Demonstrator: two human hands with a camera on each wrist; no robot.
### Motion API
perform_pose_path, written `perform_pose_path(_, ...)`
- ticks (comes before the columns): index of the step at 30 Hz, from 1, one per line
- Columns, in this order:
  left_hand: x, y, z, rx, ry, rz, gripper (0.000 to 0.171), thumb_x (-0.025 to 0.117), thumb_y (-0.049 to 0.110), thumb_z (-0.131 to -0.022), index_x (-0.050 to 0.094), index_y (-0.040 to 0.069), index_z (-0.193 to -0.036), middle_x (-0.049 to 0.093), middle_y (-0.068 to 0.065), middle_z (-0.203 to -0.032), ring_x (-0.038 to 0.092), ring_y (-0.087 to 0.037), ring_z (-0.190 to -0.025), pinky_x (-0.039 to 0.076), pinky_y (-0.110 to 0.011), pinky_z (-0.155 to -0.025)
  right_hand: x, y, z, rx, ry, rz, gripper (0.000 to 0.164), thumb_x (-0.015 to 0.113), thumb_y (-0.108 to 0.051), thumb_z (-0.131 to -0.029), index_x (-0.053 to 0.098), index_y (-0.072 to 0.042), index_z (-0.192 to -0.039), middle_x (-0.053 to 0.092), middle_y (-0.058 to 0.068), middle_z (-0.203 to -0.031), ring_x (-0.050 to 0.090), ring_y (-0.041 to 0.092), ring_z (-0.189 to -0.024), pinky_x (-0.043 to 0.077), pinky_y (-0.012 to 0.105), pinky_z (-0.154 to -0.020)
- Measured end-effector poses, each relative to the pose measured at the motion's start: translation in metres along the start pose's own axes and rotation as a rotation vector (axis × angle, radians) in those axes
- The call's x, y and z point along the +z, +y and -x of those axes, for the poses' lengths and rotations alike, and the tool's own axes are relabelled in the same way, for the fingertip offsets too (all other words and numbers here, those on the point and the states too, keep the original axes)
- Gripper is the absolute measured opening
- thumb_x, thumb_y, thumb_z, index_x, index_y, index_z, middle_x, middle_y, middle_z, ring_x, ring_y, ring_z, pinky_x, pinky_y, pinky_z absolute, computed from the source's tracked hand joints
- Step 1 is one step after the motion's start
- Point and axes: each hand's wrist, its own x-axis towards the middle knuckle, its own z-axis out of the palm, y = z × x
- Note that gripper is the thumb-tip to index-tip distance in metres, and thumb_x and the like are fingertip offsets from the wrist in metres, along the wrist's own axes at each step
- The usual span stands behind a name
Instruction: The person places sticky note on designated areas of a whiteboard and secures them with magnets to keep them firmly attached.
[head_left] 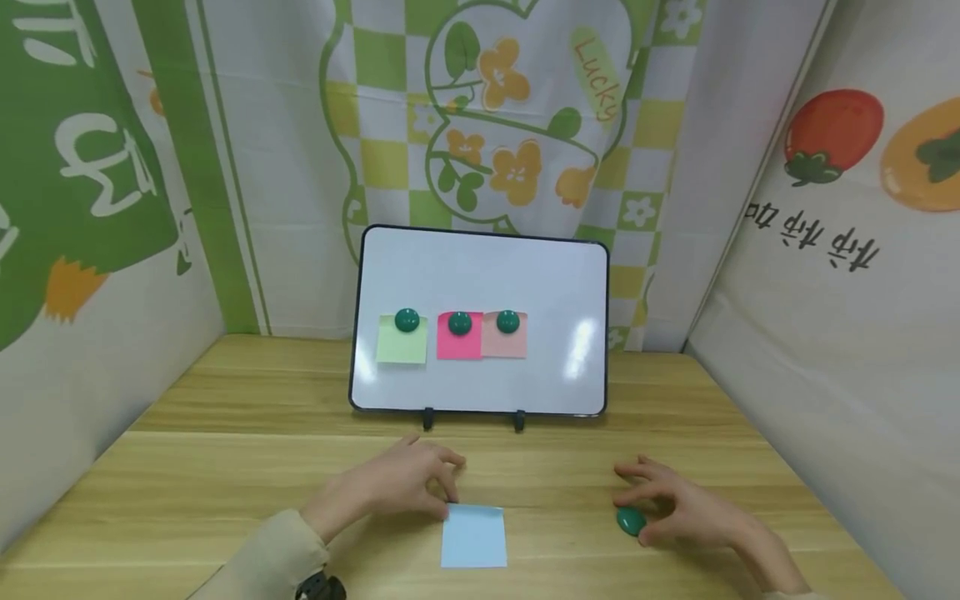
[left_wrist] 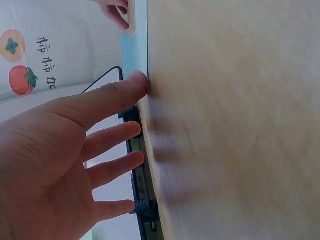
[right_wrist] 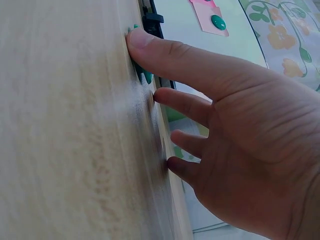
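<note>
A light blue sticky note (head_left: 474, 537) lies on the table in front of the whiteboard. My left hand (head_left: 405, 479) is at its upper left corner, the thumb touching the edge and the other fingers spread; the left wrist view shows this hand (left_wrist: 65, 155) with fairly straight fingers. To the right, my right hand (head_left: 693, 508) has thumb and index finger on opposite sides of a round green magnet (head_left: 631, 521) on the table. In the right wrist view the thumb of that hand (right_wrist: 240, 120) partly hides the magnet (right_wrist: 146, 75).
The whiteboard (head_left: 483, 267) stands upright on small black feet (head_left: 519, 421) at the back of the wooden table (head_left: 225, 475). Green magnets hold a green note (head_left: 401, 346), a bright pink note (head_left: 459, 346) and a pale pink note (head_left: 505, 344) on it. Printed curtains (head_left: 262, 167) surround the table.
</note>
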Motion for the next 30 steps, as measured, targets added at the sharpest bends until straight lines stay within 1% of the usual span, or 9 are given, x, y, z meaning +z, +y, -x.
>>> perform_pose_path(6,0.000,0.000,-0.002,0.031,0.030,-0.032,0.001,0.078,0.029,-0.083,0.078,0.028,-0.084,0.062,-0.004,-0.138,0.053,-0.030,-0.133,0.020,-0.073,-0.113,0.000,0.002,-0.002,-0.036,0.026,0.046,0.042,0.077,-0.031,-0.083,0.070,-0.023,-0.124,0.041,0.022,-0.153,0.006,0.061,-0.139,0.008,0.087,-0.098)
perform_pose_path(9,0.000,-0.001,-0.003,0.039,0.045,-0.031,0.004,0.078,0.027,-0.085,0.077,0.028,-0.081,0.062,-0.004,-0.139,0.052,-0.031,-0.133,0.022,-0.072,-0.113,0.000,0.002,-0.002,-0.047,0.033,0.067,0.041,0.077,-0.032,-0.083,0.070,-0.024,-0.123,0.043,0.022,-0.152,0.009,0.062,-0.138,0.009,0.087,-0.098)
perform_pose_path(12,0.000,-0.002,-0.003,0.032,0.068,-0.010,0.006,0.077,0.026,-0.085,0.076,0.028,-0.079,0.060,-0.005,-0.141,0.052,-0.031,-0.133,0.024,-0.071,-0.113,0.000,0.002,-0.002,-0.051,0.033,0.074,0.041,0.077,-0.032,-0.083,0.070,-0.024,-0.123,0.044,0.022,-0.151,0.009,0.063,-0.138,0.010,0.087,-0.097)
perform_pose_path(18,0.001,-0.007,-0.004,0.011,0.116,0.040,0.008,0.076,0.026,-0.085,0.074,0.030,-0.077,0.058,-0.004,-0.143,0.052,-0.032,-0.133,0.022,-0.071,-0.114,0.000,0.002,-0.001,-0.047,0.034,0.077,0.041,0.077,-0.032,-0.084,0.070,-0.023,-0.123,0.044,0.022,-0.151,0.010,0.060,-0.139,0.010,0.087,-0.098)
perform_pose_path(20,0.001,-0.008,-0.004,0.011,0.122,0.046,0.009,0.076,0.026,-0.085,0.074,0.030,-0.077,0.059,-0.003,-0.143,0.052,-0.032,-0.133,0.023,-0.070,-0.114,0.001,0.000,0.000,-0.044,0.031,0.079,0.041,0.077,-0.032,-0.083,0.070,-0.023,-0.123,0.043,0.022,-0.151,0.010,0.060,-0.139,0.011,0.087,-0.098)
perform_pose_path(25,0.000,-0.008,-0.005,0.015,0.140,0.039,0.010,0.075,0.025,-0.085,0.073,0.028,-0.076,0.059,-0.004,-0.142,0.052,-0.033,-0.132,0.026,-0.066,-0.115,0.003,-0.012,0.000,-0.040,0.010,0.119,0.041,0.076,-0.038,-0.084,0.070,-0.028,-0.123,0.044,0.017,-0.153,0.010,0.059,-0.141,0.013,0.088,-0.096)
perform_pose_path(27,-0.001,-0.008,-0.006,0.020,0.162,0.025,0.011,0.074,0.024,-0.085,0.073,0.028,-0.075,0.060,-0.004,-0.141,0.052,-0.033,-0.131,0.029,-0.063,-0.115,0.005,-0.017,0.000,-0.044,0.013,0.128,0.041,0.075,-0.040,-0.084,0.069,-0.029,-0.123,0.043,0.014,-0.154,0.009,0.052,-0.146,0.014,0.087,-0.097)
perform_pose_path(28,-0.002,-0.008,-0.007,0.019,0.172,0.019,0.011,0.074,0.024,-0.085,0.072,0.028,-0.075,0.060,-0.004,-0.141,0.052,-0.033,-0.131,0.031,-0.062,-0.115,0.005,-0.018,-0.001,-0.049,0.019,0.126,0.041,0.075,-0.040,-0.084,0.069,-0.029,-0.123,0.042,0.014,-0.155,0.008,0.044,-0.150,0.014,0.087,-0.097)
perform_pose_path(30,-0.003,-0.007,-0.008,0.018,0.192,0.014,0.013,0.074,0.024,-0.086,0.072,0.028,-0.074,0.060,-0.003,-0.140,0.052,-0.033,-0.131,0.032,-0.059,-0.115,0.006,-0.021,-0.002,-0.061,0.038,0.131,0.040,0.074,-0.040,-0.085,0.069,-0.028,-0.123,0.041,0.012,-0.156,0.003,0.021,-0.154,0.014,0.087,-0.098)
